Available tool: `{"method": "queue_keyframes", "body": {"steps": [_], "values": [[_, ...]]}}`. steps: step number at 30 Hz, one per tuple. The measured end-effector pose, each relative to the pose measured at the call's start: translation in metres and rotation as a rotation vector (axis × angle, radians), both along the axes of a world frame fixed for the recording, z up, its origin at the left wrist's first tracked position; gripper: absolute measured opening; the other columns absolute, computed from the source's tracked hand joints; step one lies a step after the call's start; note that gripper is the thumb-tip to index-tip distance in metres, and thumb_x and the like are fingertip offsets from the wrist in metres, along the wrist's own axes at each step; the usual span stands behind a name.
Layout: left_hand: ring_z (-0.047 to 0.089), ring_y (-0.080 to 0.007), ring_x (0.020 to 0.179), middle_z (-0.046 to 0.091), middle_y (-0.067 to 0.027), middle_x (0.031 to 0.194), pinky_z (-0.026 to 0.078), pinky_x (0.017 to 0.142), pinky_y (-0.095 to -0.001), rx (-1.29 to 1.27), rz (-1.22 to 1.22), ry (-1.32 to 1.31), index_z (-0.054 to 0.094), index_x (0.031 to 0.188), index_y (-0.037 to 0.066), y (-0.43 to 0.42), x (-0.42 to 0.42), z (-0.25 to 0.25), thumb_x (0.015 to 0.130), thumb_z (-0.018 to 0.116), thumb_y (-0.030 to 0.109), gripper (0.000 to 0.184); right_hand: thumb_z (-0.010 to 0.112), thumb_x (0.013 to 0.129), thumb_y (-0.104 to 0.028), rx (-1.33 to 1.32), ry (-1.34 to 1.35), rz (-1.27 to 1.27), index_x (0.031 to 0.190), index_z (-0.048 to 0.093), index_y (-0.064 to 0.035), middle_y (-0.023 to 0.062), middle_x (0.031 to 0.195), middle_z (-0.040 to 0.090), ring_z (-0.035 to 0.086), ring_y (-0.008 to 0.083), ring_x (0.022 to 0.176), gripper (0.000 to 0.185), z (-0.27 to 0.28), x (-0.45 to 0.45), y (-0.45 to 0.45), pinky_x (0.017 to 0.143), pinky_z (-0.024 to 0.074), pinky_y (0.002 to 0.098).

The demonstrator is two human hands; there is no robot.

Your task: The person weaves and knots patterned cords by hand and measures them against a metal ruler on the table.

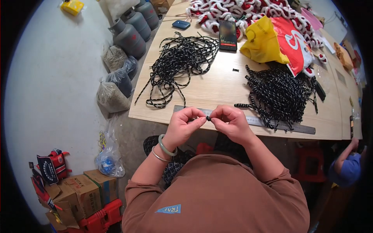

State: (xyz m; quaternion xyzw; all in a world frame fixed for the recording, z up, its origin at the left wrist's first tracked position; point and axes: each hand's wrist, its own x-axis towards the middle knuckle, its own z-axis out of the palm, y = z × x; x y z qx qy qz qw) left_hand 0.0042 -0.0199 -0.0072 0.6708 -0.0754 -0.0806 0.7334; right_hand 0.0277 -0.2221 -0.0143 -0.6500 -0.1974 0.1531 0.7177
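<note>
My left hand (186, 123) and my right hand (232, 122) meet at the table's front edge, fingertips pinched on a black cord (208, 118). Only a small dark knot-like bit of it shows between them. Behind my left hand lies a tangled heap of loose black cord (182, 58) flecked with white; one strand runs from it towards that hand. Right of my right hand is a pile of tightly twisted black cord pieces (278, 93). A steel ruler (303, 129) lies under that pile's front edge and passes behind my hands.
A phone (228, 35), a small dark blue case (181, 25) and a yellow and red plastic bag (264, 40) are on the table (217, 83). Red and white trim (248, 9) heaps at the back. Gas cylinders (130, 37) stand left. Another person (347, 167) is at right.
</note>
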Motion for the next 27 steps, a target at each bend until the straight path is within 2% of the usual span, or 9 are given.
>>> {"method": "queue_keyframes", "body": {"steps": [3, 7, 10, 13, 16, 19, 22, 26, 27], "values": [[0.05, -0.0014, 0.064, 0.063, 0.0024, 0.083, 0.038, 0.055, -0.0163, -0.102, -0.032, 0.16, 0.066, 0.097, 0.001, -0.001, -0.002, 0.012, 0.089, 0.069, 0.01, 0.012, 0.062, 0.086, 0.002, -0.049, -0.075, -0.01, 0.089, 0.062, 0.0005, -0.0028, 0.075, 0.057, 0.052, 0.0012, 0.065, 0.003, 0.002, 0.0, 0.0, 0.056, 0.0431, 0.0175], [0.046, 0.0001, 0.06, 0.062, 0.0033, 0.08, 0.033, 0.051, -0.0158, -0.097, 0.005, 0.086, 0.066, 0.096, 0.003, -0.003, -0.001, 0.006, 0.089, 0.069, 0.012, 0.012, 0.063, 0.084, 0.004, 0.013, -0.011, -0.004, 0.089, 0.062, 0.0011, -0.0012, 0.079, 0.058, 0.055, 0.0042, 0.067, 0.006, 0.004, 0.0, -0.001, 0.06, 0.0456, 0.019], [0.044, 0.0008, 0.059, 0.062, 0.0037, 0.079, 0.031, 0.05, -0.0155, -0.109, 0.002, 0.147, 0.066, 0.096, 0.003, -0.002, -0.004, 0.013, 0.089, 0.069, 0.013, 0.012, 0.067, 0.079, 0.002, 0.117, -0.163, -0.094, 0.092, 0.062, -0.0001, -0.0007, 0.076, 0.058, 0.056, 0.0071, 0.066, 0.014, 0.018, -0.004, 0.009, 0.057, 0.0458, 0.022], [0.045, 0.0009, 0.06, 0.063, 0.0038, 0.079, 0.031, 0.05, -0.0154, -0.143, -0.035, 0.159, 0.066, 0.095, 0.004, -0.004, -0.002, 0.013, 0.089, 0.069, 0.013, 0.011, 0.068, 0.075, 0.005, 0.002, -0.533, -0.085, 0.091, 0.062, -0.0008, 0.0031, 0.078, 0.059, 0.059, 0.011, 0.071, 0.017, 0.017, 0.003, 0.012, 0.061, 0.049, 0.0255], [0.047, 0.0004, 0.064, 0.063, 0.0035, 0.08, 0.034, 0.054, -0.0155, -0.133, -0.116, 0.168, 0.066, 0.093, 0.003, 0.001, 0.0, 0.018, 0.089, 0.07, 0.013, 0.011, 0.069, 0.074, 0.003, -0.076, -0.465, -0.008, 0.086, 0.062, -0.0006, 0.0054, 0.076, 0.058, 0.059, 0.0106, 0.072, 0.014, 0.018, 0.007, 0.004, 0.062, 0.0479, 0.0249], [0.049, -0.0001, 0.068, 0.063, 0.0036, 0.081, 0.037, 0.059, -0.0158, -0.074, -0.191, 0.156, 0.066, 0.092, 0.002, 0.003, 0.0, 0.016, 0.088, 0.07, 0.012, 0.011, 0.07, 0.075, 0.002, -0.117, -0.198, 0.135, 0.08, 0.062, 0.0001, 0.005, 0.076, 0.059, 0.058, 0.0097, 0.072, 0.01, 0.022, 0.007, -0.002, 0.06, 0.0448, 0.0227], [0.051, -0.0008, 0.071, 0.063, 0.0039, 0.08, 0.04, 0.063, -0.0164, 0.0, -0.221, 0.119, 0.067, 0.091, 0.001, 0.01, -0.001, 0.018, 0.088, 0.07, 0.011, 0.011, 0.07, 0.076, 0.001, 0.179, 0.01, 0.24, 0.077, 0.061, 0.0, 0.0031, 0.076, 0.06, 0.055, 0.0084, 0.065, 0.009, 0.013, 0.012, -0.004, 0.055, 0.0408, 0.0219], [0.053, -0.0015, 0.074, 0.063, 0.0038, 0.08, 0.043, 0.066, -0.0166, 0.01, -0.213, 0.118, 0.066, 0.091, 0.0, 0.012, -0.001, 0.025, 0.089, 0.07, 0.009, 0.011, 0.071, 0.076, 0.0, 0.357, 0.303, 0.333, 0.082, 0.059, -0.001, 0.001, 0.076, 0.059, 0.054, 0.0075, 0.062, 0.013, 0.007, 0.015, -0.007, 0.05, 0.0411, 0.0209], [0.053, -0.0015, 0.074, 0.063, 0.0036, 0.081, 0.043, 0.066, -0.0166, -0.003, -0.212, 0.123, 0.066, 0.092, 0.0, 0.011, 0.0, 0.028, 0.089, 0.07, 0.009, 0.011, 0.071, 0.076, 0.0, 0.304, 0.281, 0.281, 0.085, 0.059, -0.0012, 0.0012, 0.075, 0.058, 0.054, 0.0076, 0.063, 0.015, 0.009, 0.013, -0.007, 0.051, 0.042, 0.0211]]}}
